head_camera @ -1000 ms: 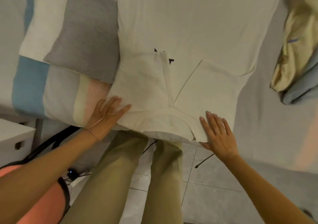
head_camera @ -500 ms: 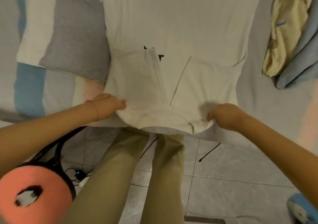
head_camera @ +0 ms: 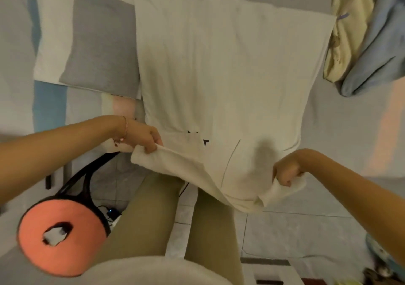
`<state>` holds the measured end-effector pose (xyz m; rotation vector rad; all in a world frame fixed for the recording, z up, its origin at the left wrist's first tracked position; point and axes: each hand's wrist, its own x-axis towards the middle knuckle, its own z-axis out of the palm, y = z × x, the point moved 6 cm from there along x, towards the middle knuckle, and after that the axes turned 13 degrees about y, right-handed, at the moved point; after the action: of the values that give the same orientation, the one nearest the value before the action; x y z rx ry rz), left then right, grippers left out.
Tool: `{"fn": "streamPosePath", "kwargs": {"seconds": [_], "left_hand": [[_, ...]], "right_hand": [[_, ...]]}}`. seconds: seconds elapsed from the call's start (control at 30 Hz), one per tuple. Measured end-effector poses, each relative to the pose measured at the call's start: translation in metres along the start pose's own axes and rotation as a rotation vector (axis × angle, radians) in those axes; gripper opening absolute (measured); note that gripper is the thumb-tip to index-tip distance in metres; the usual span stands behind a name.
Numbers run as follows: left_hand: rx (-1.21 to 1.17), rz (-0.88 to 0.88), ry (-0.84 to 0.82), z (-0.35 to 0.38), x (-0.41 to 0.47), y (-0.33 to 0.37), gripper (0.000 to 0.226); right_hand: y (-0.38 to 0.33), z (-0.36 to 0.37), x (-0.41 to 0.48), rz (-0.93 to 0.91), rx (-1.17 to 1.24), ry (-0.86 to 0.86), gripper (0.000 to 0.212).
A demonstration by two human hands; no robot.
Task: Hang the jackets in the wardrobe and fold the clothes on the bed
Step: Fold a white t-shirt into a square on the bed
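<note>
**A:** What lies on the bed [head_camera: 341, 135]?

**B:** A white shirt [head_camera: 219, 65]. It is spread flat, sleeves folded in, and its near edge is lifted off the bed. A grey pillow [head_camera: 103, 43] lies just beside its left side. A heap of yellow and blue clothes [head_camera: 368, 34] sits near its right.

**A:** And your hands?

**B:** My left hand [head_camera: 145, 138] pinches the shirt's near-left corner. My right hand [head_camera: 286, 173], fingers curled, grips the near-right corner.

White shirt [head_camera: 219, 76] with black print — grey pillow [head_camera: 103, 48], coral-pink stool [head_camera: 72, 216], khaki trousers [head_camera: 149, 214].
</note>
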<state>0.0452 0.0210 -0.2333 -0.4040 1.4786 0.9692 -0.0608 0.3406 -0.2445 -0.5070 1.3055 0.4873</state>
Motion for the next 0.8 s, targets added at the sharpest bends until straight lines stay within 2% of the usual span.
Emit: {"fn": "streamPosePath", "kwargs": {"seconds": [0.1,0.17,0.23,0.3,0.33,0.4,0.47,0.6,0.73,0.8], "left_hand": [[-0.288,-0.009,0.316,-0.045,-0.003,-0.009,0.017],[-0.460,-0.019,0.491,-0.084,-0.006,-0.012,0.018],[-0.555,0.024,0.625,-0.127,-0.008,0.001,0.021],[-0.610,0.060,0.777,-0.171,-0.007,0.017,0.017],[-0.625,0.071,0.844,-0.190,-0.005,0.024,0.014],[-0.647,0.109,0.978,-0.228,0.005,0.039,0.023],[-0.618,0.154,1.128,-0.261,0.024,0.052,0.029],[-0.457,0.197,1.372,-0.282,0.063,0.061,0.031],[-0.579,0.289,1.428,-0.276,0.082,0.070,0.026],[-0.635,0.331,1.470,-0.279,0.076,0.076,0.022]], "right_hand": [[0.022,-0.043,-0.009,-0.034,0.257,0.265,0.041],[0.051,-0.092,-0.028,-0.018,0.480,0.522,0.023],[0.085,-0.141,-0.051,0.006,0.707,0.783,0.019],[0.116,-0.182,-0.064,0.000,0.902,0.971,0.019],[0.126,-0.199,-0.065,-0.020,0.988,1.019,0.017],[0.146,-0.235,-0.061,-0.087,1.141,1.092,0.013],[0.163,-0.268,-0.047,-0.112,1.279,1.195,0.019],[0.167,-0.289,0.002,-0.059,1.430,1.294,0.027],[0.164,-0.284,0.012,0.146,1.528,1.570,0.020],[0.163,-0.285,0.009,0.157,1.566,1.664,0.019]]}}
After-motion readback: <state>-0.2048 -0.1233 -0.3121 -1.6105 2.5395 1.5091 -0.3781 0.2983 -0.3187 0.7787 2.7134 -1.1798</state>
